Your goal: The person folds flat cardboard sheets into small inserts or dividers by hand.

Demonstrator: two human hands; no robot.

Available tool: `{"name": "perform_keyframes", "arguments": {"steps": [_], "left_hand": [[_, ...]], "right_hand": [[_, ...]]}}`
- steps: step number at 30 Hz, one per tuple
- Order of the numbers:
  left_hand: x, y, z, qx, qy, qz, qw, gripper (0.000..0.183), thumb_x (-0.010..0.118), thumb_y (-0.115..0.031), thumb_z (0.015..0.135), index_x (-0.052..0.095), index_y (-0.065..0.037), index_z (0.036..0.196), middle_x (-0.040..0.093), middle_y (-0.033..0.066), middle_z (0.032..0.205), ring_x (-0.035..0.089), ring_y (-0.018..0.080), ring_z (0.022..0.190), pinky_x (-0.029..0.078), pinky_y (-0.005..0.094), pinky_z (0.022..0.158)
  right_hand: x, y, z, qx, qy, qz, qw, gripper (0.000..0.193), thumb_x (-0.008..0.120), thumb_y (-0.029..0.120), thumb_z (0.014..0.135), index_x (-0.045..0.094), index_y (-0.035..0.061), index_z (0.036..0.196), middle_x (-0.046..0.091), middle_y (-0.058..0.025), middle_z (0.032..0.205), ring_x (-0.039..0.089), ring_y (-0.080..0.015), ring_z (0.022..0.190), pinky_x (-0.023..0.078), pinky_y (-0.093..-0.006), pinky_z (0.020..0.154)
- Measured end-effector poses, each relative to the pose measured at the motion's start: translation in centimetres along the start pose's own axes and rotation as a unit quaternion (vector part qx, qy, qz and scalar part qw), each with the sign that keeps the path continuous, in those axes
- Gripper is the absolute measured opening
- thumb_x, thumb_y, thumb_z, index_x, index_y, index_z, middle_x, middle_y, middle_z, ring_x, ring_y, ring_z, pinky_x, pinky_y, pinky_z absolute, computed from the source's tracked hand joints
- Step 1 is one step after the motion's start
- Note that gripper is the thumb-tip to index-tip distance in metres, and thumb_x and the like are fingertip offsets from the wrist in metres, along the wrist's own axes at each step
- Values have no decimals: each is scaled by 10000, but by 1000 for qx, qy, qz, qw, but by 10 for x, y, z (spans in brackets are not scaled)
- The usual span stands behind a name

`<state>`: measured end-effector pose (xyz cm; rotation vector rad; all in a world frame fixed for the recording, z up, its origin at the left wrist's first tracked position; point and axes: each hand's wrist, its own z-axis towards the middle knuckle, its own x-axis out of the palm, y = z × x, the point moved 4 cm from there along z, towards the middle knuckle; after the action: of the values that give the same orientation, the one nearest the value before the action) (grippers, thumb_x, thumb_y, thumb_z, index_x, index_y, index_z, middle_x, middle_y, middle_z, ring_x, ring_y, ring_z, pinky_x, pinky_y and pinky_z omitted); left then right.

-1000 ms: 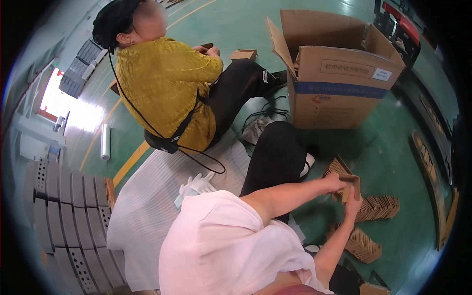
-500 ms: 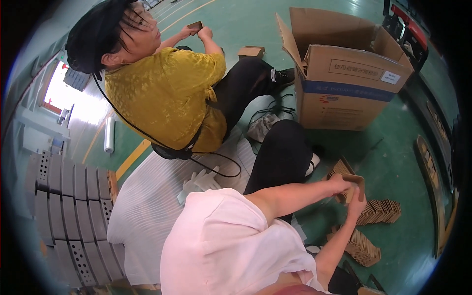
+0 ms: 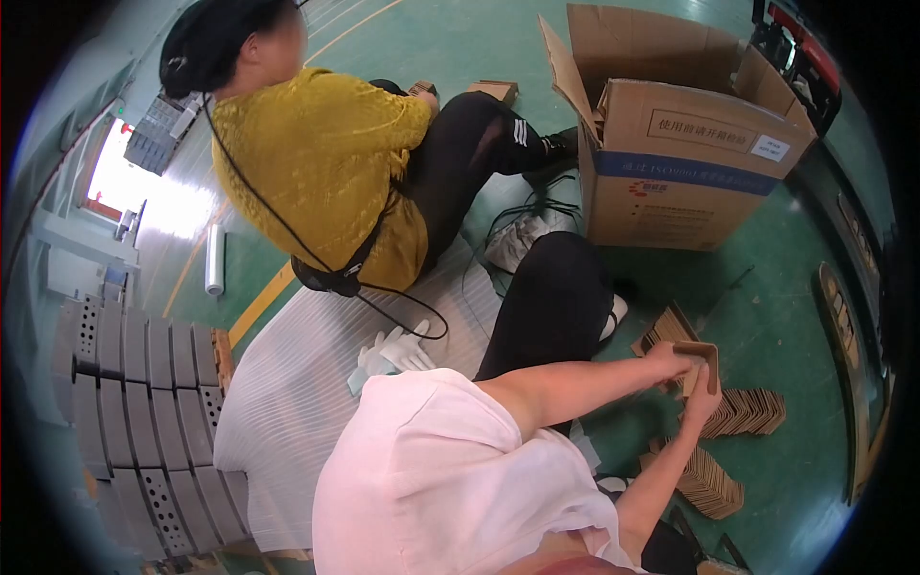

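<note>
Out in front of me, to the right of my bent knee, I grip a brown folded cardboard piece (image 3: 707, 354). My left hand (image 3: 672, 362) closes on its left side. My right hand (image 3: 704, 395) holds it from below, fingers partly hidden. Beneath and beside my left hand stands a group of folded cardboard pieces (image 3: 657, 331), part hidden. A row of nested cardboard pieces (image 3: 749, 412) lies on the floor just right of my right hand. Another nested row (image 3: 710, 482) sits nearer, beyond my right forearm.
A co-worker in a yellow shirt (image 3: 316, 172) sits at upper left, a small cardboard stack in hand. A large open carton (image 3: 685, 182) stands ahead. White foam sheet (image 3: 287, 412) with gloves (image 3: 398, 353) lies left, beside stacked grey metal parts (image 3: 144, 422). Long dark bars (image 3: 839, 326) lie right.
My hands have shifted slightly and the cardboard piece in them has turned a little. The co-worker has turned away and lowered their hands toward their lap.
</note>
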<state>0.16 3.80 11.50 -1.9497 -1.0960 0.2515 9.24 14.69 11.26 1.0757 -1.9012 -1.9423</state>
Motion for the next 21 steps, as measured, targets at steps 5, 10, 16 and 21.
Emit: {"name": "perform_keyframes", "arguments": {"steps": [5,10,16,21], "left_hand": [[5,5,-10,-1,2,12,1000,292,622,-192,681,581,5,893,527,52,553,413,101,370,297,256,325],[-3,14,-4,-2,-17,15,1000,283,619,-188,665,595,8,868,542,55,563,438,114,384,306,265,333],[1,3,-23,36,-33,85,995,277,621,-192,648,614,1,846,571,81,596,515,141,455,390,271,395],[-16,28,10,153,-96,367,913,319,638,-222,622,627,-15,864,629,162,767,620,297,757,499,380,688]], "right_hand": [[-7,-30,-7,20,-19,32,999,319,536,249,864,595,-41,984,626,-108,842,581,-170,747,456,-296,670],[4,-2,-21,-31,-34,-28,999,321,539,245,863,590,-46,990,624,-109,864,579,-170,770,457,-295,686],[-10,-34,-20,-4,17,33,999,299,548,243,858,586,-17,1000,603,-79,830,542,-130,685,432,-257,588],[-26,-32,-13,105,128,11,986,223,560,195,845,594,-19,898,591,-54,798,526,-113,711,440,-246,659]]}}
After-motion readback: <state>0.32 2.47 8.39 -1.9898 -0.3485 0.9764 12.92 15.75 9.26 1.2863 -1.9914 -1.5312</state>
